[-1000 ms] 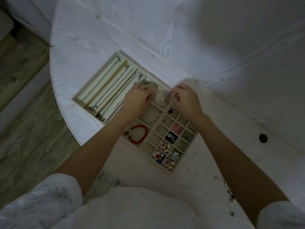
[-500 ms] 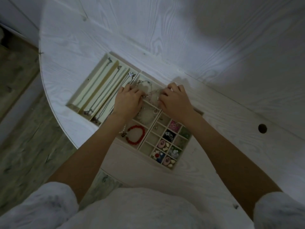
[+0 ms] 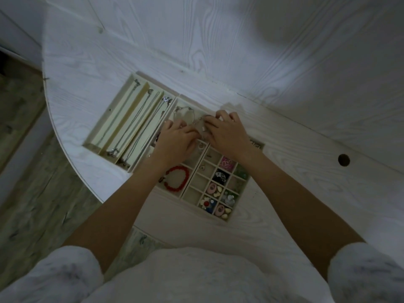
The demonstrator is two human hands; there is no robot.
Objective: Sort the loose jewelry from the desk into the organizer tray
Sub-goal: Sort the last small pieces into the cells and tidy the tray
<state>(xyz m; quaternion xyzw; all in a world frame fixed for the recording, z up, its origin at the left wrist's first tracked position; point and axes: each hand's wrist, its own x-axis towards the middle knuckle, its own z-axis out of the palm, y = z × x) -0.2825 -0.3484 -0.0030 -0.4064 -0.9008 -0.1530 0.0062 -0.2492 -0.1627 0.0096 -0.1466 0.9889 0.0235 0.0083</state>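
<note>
Both hands have drawn closer together over the organizer tray (image 3: 237, 194) than a second ago. My left hand (image 3: 178, 139) and right hand (image 3: 227, 133) now nearly touch, fingers curled, pinching a silver bracelet (image 3: 200, 125) between them above the far compartment; placement looks nearly complete.

Cream compartmented organizer tray (image 3: 227, 218) flat under both hands; silver bracelet (image 3: 182, 110) just beyond left hand (image 3: 177, 143); red bead bracelet (image 3: 177, 178) beside left wrist.

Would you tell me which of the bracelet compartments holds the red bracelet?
The nearest one, below the left hand: its red beaded bracelet lies there; the farthest holds a thin silver bracelet.
</note>
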